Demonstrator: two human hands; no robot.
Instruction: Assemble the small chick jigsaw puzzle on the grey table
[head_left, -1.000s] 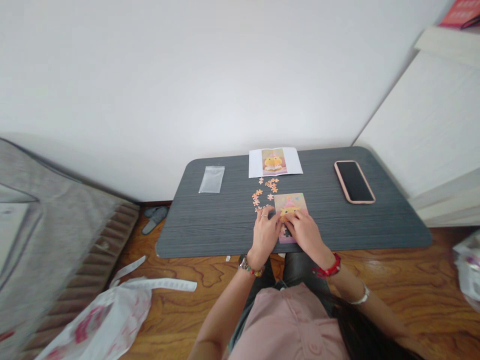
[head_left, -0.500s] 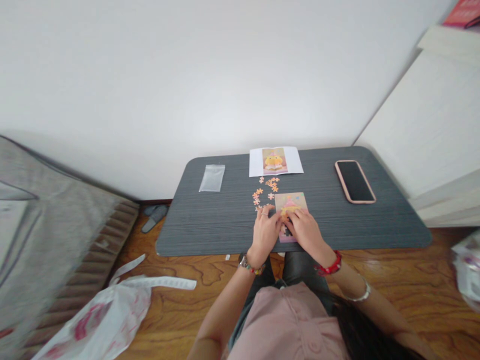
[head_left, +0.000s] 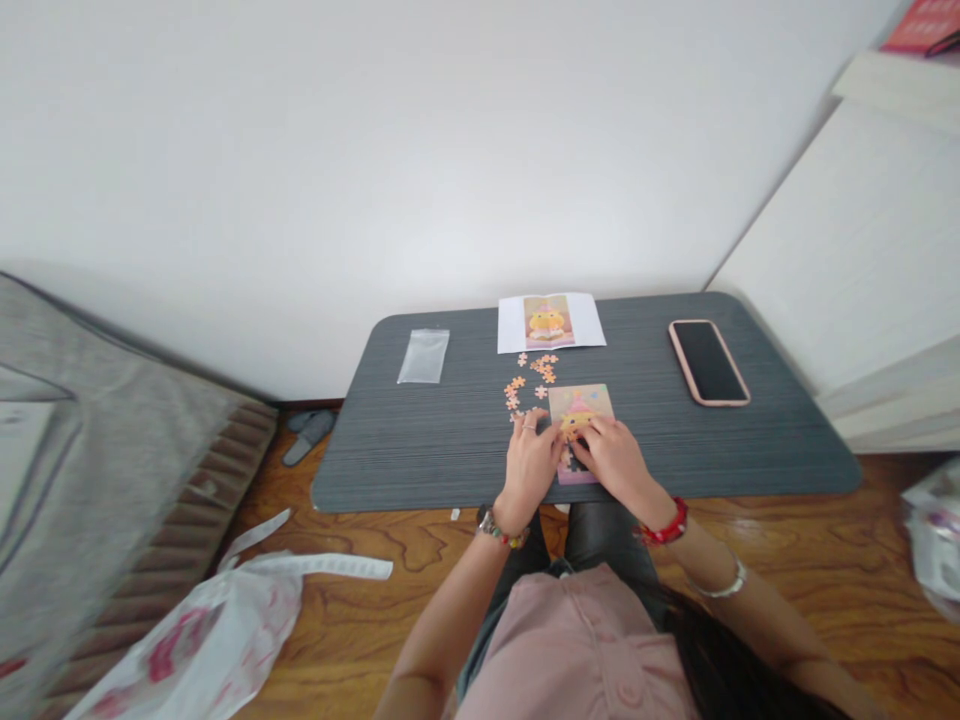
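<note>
A partly filled jigsaw puzzle [head_left: 581,400] with a yellow and pink figure lies near the table's front edge. Dark gaps show in its lower part, between my hands. My left hand [head_left: 531,465] rests at the puzzle's left edge, its fingers apart and its thumb reaching onto the picture. My right hand [head_left: 616,460] lies over the right side. Its thumb and fingertips come together on the puzzle's middle; anything between them is too small and covered to make out. Loose puzzle pieces [head_left: 517,384] lie scattered beyond my left fingers, some close to the fingertips.
Behind the pieces lies a folded reference sheet [head_left: 589,318] printed with the yellow figure. A clear plastic bag [head_left: 424,356] is at the table's left, a phone [head_left: 709,362] at its right. The grey table [head_left: 420,450] stands against a white wall [head_left: 450,150].
My right hand has shifted slightly to the right and back, showing more of the yellow figure's face. The left hand stays in place.
</note>
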